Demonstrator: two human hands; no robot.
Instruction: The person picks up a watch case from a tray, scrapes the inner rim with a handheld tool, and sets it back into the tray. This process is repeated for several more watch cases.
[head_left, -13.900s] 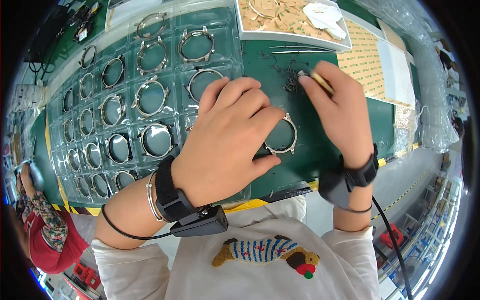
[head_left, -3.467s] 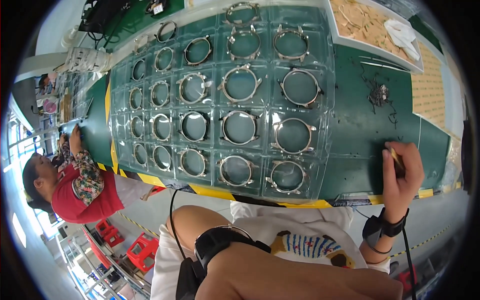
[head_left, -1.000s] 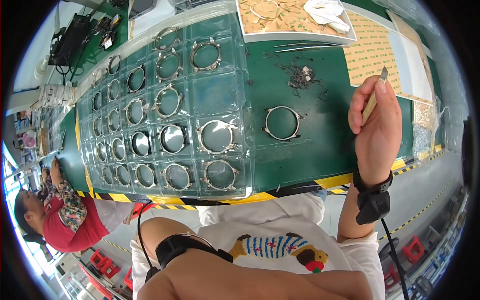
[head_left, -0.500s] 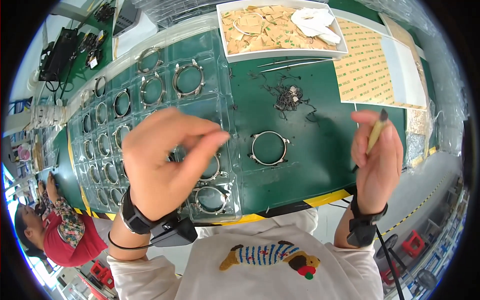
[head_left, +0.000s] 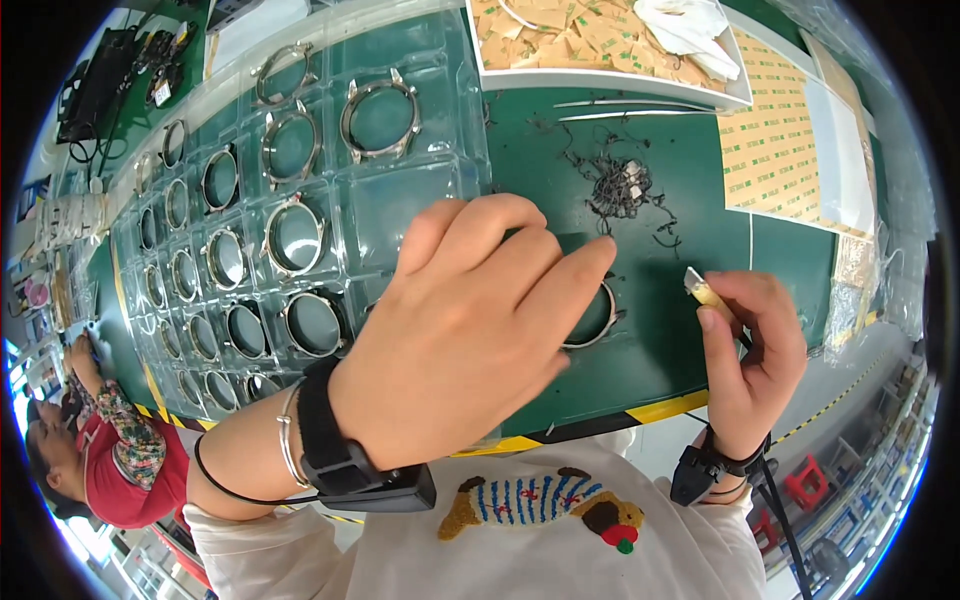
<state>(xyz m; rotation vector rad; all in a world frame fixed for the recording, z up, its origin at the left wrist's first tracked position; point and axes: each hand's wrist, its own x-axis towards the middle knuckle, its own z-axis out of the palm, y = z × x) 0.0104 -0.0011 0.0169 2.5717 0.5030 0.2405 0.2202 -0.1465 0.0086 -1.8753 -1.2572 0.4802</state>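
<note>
Metal ring (head_left: 600, 318) under left hand (head_left: 470, 330), yellow label sheets (head_left: 775, 140) beyond

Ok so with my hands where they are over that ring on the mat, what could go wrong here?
Your left hand covers most of the metal ring, so you may misplace the pale tool pinched in your right hand. The tangle of dark wire scraps lies close beyond the ring; a sweep of the fingers could drag bits onto it. The clear tray of rings sits right beside your left wrist and could be nudged.
</note>
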